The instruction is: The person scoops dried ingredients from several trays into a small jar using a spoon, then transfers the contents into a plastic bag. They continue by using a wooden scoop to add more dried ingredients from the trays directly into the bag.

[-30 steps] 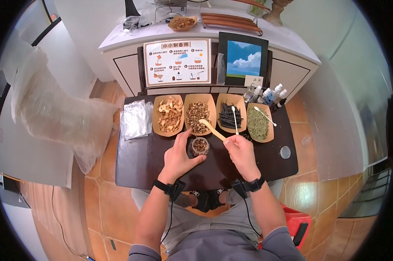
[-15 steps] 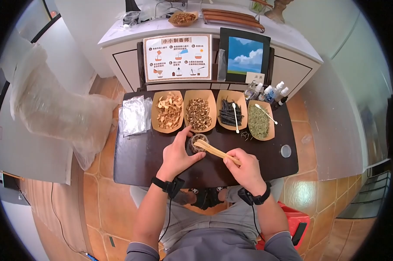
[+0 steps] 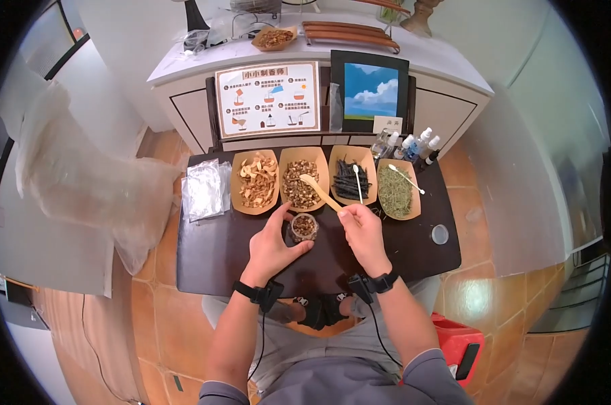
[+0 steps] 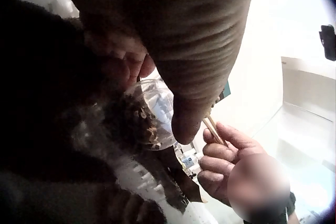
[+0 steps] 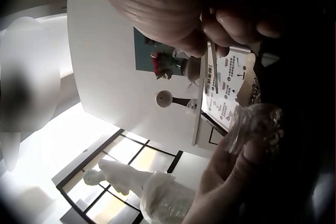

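Observation:
My left hand [image 3: 268, 246] holds a small clear jar [image 3: 304, 228] on the dark table, thumb on the near side and fingers on the far side. Brown bits lie inside the jar, also seen through its wall in the left wrist view. My right hand [image 3: 365, 237] pinches a pair of bamboo tongs [image 3: 327, 197] by the rear end. The tongs' tips reach over the chopped brown pieces [image 3: 296, 177] in the second paper tray [image 3: 325, 162] from the left, just beyond the jar.
Beside that tray stand trays of pale slices [image 3: 259, 179], dark sticks [image 3: 349, 183] and green dried herb [image 3: 394, 192]. White scoops lie on the right two. Silvery packets [image 3: 205, 189] lie left, spray bottles [image 3: 420, 143] back right, a clear lid [image 3: 440, 234] right. A picture sign [image 3: 268, 98] stands behind.
The tongs went from the brown pieces down to the jar's mouth, then back up over the same tray. My left hand stays at the jar.

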Demonstrator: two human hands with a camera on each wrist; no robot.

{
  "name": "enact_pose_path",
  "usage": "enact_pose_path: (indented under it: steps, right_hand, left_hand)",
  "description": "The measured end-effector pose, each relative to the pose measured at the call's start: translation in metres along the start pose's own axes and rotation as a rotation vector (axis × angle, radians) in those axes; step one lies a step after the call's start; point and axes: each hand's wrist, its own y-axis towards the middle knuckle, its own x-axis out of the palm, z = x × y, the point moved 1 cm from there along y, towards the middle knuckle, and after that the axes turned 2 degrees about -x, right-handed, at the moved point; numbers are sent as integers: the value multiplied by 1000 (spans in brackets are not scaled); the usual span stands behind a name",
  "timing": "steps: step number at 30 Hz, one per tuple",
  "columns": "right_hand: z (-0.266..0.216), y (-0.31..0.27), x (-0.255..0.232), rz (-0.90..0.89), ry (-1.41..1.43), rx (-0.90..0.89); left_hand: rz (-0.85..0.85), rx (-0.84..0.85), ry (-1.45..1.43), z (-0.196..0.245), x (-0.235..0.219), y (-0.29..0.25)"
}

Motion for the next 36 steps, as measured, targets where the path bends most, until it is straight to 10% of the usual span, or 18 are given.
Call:
enact_pose_path:
  steps: [16,36]
  right_hand:
    - [-16,32,16,147,-1030,-320]
    - [15,45,21,35,-316,67]
  left_hand:
    - [27,56,18,1,1,1]
    - [0,20,-7,4,-2,0]
